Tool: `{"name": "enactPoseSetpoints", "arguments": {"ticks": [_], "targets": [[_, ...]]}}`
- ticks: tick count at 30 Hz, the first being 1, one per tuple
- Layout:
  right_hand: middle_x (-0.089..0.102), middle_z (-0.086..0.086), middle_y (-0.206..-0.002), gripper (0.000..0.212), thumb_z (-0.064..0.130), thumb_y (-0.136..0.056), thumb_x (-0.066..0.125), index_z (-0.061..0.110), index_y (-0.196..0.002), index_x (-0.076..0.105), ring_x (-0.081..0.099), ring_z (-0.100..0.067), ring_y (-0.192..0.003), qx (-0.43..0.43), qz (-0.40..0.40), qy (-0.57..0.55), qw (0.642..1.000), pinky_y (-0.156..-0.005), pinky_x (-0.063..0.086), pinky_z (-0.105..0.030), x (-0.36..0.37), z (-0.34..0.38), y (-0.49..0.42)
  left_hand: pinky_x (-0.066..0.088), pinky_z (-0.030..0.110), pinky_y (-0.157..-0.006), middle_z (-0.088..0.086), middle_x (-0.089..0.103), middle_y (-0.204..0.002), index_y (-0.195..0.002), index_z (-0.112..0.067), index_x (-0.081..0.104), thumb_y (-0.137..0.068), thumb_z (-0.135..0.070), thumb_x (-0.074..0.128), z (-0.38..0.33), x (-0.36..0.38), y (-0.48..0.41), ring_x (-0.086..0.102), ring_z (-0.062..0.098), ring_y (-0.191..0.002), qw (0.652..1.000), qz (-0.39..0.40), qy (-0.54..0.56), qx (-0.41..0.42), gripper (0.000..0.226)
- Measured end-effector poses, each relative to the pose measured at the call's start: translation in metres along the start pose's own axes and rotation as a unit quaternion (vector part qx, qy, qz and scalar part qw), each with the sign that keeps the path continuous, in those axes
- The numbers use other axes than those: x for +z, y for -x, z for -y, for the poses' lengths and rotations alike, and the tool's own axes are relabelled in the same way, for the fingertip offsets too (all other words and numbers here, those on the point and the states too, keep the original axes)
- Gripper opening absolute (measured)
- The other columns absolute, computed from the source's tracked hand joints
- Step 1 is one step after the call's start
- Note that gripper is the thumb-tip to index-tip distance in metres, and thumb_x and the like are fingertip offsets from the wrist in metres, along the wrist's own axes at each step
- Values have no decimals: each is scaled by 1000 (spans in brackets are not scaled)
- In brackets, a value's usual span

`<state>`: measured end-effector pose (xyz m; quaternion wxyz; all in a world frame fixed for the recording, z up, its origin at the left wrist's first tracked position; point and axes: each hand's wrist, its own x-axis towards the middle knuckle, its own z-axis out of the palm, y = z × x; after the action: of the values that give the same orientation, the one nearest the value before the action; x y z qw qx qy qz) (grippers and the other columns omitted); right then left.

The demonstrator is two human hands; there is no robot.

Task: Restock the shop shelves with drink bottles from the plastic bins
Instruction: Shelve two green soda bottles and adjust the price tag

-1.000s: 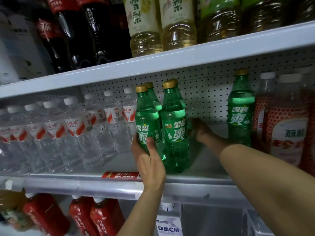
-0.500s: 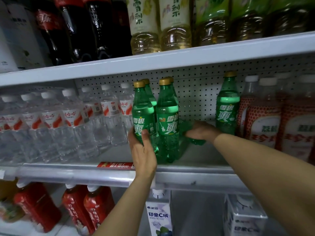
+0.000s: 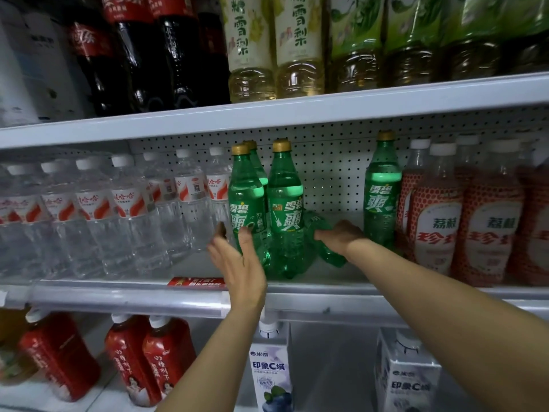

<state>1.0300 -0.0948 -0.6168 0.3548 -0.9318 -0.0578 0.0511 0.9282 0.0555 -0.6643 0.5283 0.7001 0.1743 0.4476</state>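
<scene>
Our left hand (image 3: 237,263) is spread open with the fingers straight. Its thumb lies against the lower body of the front green bottle (image 3: 246,203), and its fingertips are just left of it. Our right hand (image 3: 338,234) is curled over a tilted green bottle (image 3: 331,255), which leans with its base toward us, just right of a second upright green bottle (image 3: 285,209). A third green bottle (image 3: 258,171) stands behind the front pair, and a lone green bottle (image 3: 381,197) stands further right, beside our right wrist.

All of these sit on the white middle shelf (image 3: 341,276), backed by a perforated panel (image 3: 332,173). Clear water bottles (image 3: 127,209) fill its left part and red-and-white lychee bottles (image 3: 487,221) its right. A red label strip (image 3: 196,282) sits on the front rail.

On the upper shelf (image 3: 297,111) we see dark cola bottles (image 3: 142,55), pale pear drinks (image 3: 297,49) and green tea bottles (image 3: 410,40). Below stand red bottles (image 3: 148,364) and white cartons (image 3: 270,370).
</scene>
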Motion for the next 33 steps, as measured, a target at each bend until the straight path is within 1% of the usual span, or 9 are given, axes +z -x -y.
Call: {"name": "enactPoseSetpoints", "arguments": {"ticks": [3, 6, 8, 11, 14, 20, 28, 30, 33], "targets": [[58, -16, -122, 55, 44, -96, 55, 4, -132, 48, 51, -24, -86, 20, -7, -73, 997, -82, 49, -32, 1, -4, 5, 31, 36, -108, -6, 35, -131, -140, -15, 37, -99, -53, 40, -6, -2, 12, 32, 9, -124, 997, -59, 1, 58, 56], [56, -18, -131, 57, 44, -95, 56, 3, -133, 46, 49, -25, -89, 45, -25, -175, 983, -79, 44, -32, 7, -11, 6, 40, 37, -104, -5, 42, -125, -132, -20, 43, -96, -55, 40, -6, -1, 26, 44, 17, -120, 992, -50, 18, 112, 51], [54, -16, -136, 58, 48, -92, 59, 4, -128, 47, 55, -29, -102, 63, -32, -245, 967, -85, 45, -34, 13, -16, 6, 43, 38, -101, -10, 46, -118, -128, -27, 44, -96, -55, 40, -5, 0, 33, 47, 16, -115, 992, -24, 31, 118, 43], [40, -9, -153, 80, 51, -87, 66, 12, -149, 33, 44, -31, -134, 59, -32, -341, 938, -106, 39, -42, 18, -21, 2, 44, 29, -94, -22, 48, -112, -121, -40, 44, -95, -55, 39, -5, 2, 43, 50, 5, -109, 991, 4, 49, 122, 31], [32, -4, -158, 80, 41, -88, 70, 19, -153, 29, 36, -29, -141, 32, -37, -389, 920, -111, 33, -41, 20, -24, -1, 48, 31, -91, -21, 56, -106, -117, -50, 44, -94, -54, 38, -2, 6, 50, 56, 5, -104, 991, 35, 46, 121, 23], [14, 0, -164, 92, 29, -89, 72, 23, -158, 11, 19, -27, -149, 11, -51, -353, 934, -119, 25, -45, 27, -23, 1, 50, 42, -89, -10, 62, -101, -113, -51, 45, -92, -57, 37, -2, 12, 57, 59, 11, -100, 992, 61, 24, 109, 23], [15, -5, -164, 99, 19, -88, 73, 17, -156, 0, 23, -28, -148, -27, -63, -266, 961, -117, 24, -37, 20, -24, -2, 48, 48, -88, -15, 65, -91, -110, -46, 49, -94, -55, 37, 0, 14, 58, 61, 17, -96, 993, 81, 7, 80, 22], [19, -8, -162, 95, 20, -87, 73, 14, -154, 6, 24, -29, -147, -38, -64, -243, 967, -117, 25, -38, 19, -20, -5, 48, 49, -88, -11, 63, -94, -114, -42, 49, -94, -48, 44, 2, 16, 58, 59, 17, -95, 993, 95, 1, 65, 21], [13, -7, -164, 101, 21, -88, 72, 15, -156, -3, 17, -28, -149, -52, -54, -221, 972, -118, 21, -39, 21, -15, -9, 49, 48, -87, -11, 61, -96, -119, -34, 50, -98, -28, 53, 4, 16, 58, 58, 16, -96, 992, 109, -2, 60, 22]]}}
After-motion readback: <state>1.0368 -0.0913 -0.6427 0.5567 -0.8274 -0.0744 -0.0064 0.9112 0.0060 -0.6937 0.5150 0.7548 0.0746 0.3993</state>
